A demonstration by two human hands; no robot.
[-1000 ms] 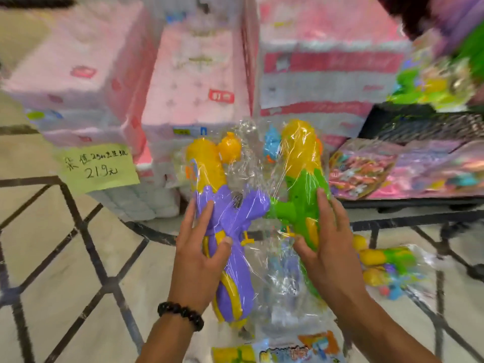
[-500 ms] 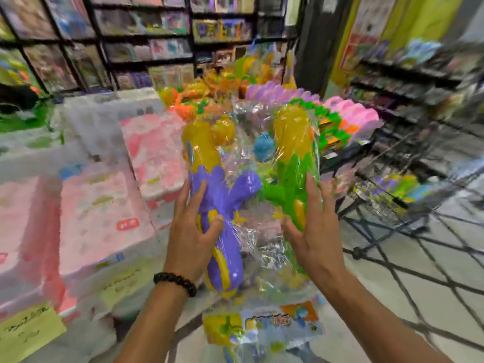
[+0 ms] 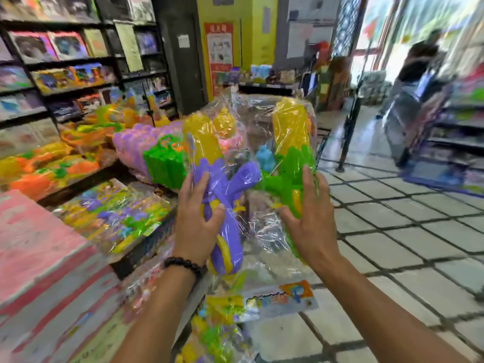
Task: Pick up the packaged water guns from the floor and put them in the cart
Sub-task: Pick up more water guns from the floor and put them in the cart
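I hold a clear plastic pack of water guns upright at chest height with both hands. Inside are a purple and yellow gun on the left and a green and yellow gun on the right. My left hand, with a black bead bracelet at the wrist, grips the purple gun's body. My right hand presses the green gun's side through the wrap. The pack's printed header card hangs at the bottom. More packaged water guns lie on a low black rack to the left. No cart is clearly visible.
Pink boxed goods are stacked at the lower left. Shelves of toys line the left wall, with coloured plastic toys piled in front. Tiled floor stretches right. A blurred person stands near the bright doorway.
The view has swung up and to the right, from the floor and pink boxes to the shop aisle. The pack stays held in both hands and has been carried along.
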